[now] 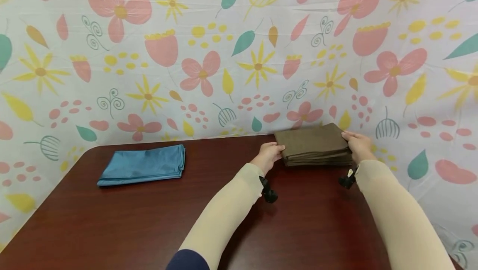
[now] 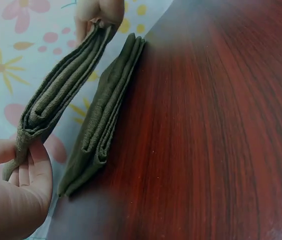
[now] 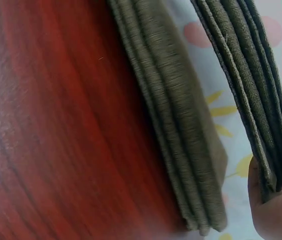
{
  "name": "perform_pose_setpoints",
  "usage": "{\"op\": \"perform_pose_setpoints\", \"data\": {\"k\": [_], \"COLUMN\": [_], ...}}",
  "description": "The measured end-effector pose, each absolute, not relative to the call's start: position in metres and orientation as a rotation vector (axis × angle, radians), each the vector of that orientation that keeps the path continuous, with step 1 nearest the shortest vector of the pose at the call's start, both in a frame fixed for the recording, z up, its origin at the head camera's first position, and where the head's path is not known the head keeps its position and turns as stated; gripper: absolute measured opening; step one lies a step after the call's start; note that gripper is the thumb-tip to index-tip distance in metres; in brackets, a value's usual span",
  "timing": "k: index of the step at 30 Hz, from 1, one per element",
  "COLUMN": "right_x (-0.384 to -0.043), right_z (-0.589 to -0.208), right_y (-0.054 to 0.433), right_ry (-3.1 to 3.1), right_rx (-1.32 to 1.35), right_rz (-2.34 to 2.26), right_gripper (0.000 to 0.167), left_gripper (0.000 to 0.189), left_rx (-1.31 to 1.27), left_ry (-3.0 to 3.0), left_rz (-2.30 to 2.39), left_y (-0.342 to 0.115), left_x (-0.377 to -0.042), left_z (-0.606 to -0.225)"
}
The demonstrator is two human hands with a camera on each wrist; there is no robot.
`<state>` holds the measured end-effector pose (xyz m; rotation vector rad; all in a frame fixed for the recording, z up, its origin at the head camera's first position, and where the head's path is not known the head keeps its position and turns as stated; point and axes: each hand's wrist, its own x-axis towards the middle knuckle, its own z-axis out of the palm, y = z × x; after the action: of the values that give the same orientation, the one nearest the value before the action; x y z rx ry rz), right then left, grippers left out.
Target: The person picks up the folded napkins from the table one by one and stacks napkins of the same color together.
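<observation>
Both hands hold a folded olive-brown cloth (image 1: 310, 139) at its two ends, above the back right of the table. My left hand (image 1: 267, 156) pinches the left end between thumb and fingers, and my right hand (image 1: 358, 145) grips the right end. Under it a second folded olive-brown cloth (image 2: 103, 107) lies on the table. A gap shows between the two cloths in both wrist views. Stacked fold layers line the near edge of the held cloth (image 3: 250, 85). The head view shows mostly its smooth top.
A folded blue cloth (image 1: 143, 164) lies at the back left of the dark red-brown wooden table (image 1: 142, 220). Right behind the table's back edge hangs a white sheet (image 1: 209, 120) printed with flowers and leaves. A small black device (image 1: 269, 191) is strapped under the left wrist.
</observation>
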<state>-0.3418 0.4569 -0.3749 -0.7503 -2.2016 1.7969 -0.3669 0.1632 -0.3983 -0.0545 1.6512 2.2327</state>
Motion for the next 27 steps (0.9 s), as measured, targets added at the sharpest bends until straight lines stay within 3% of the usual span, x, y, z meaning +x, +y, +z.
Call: {"op": "perform_pose_setpoints", "data": {"k": [20,27], "right_x": [-0.36,-0.358], "right_z": [-0.399,-0.401], "right_y": [0.45,0.463], "right_ry": [-2.043,-2.168], "right_rx": [-0.795,-0.553], "right_rz": [1.944,2.097], "right_gripper": [0.055,0.053], "left_gripper": [0.049,0.053], "left_rx": [-0.204,-0.182], "left_ry": [1.774,1.8], "left_rz": [2.218,2.193], "left_y": [0.169,0.169], "left_x": [-0.369,-0.368], "left_z": [-0.411,-0.409]}}
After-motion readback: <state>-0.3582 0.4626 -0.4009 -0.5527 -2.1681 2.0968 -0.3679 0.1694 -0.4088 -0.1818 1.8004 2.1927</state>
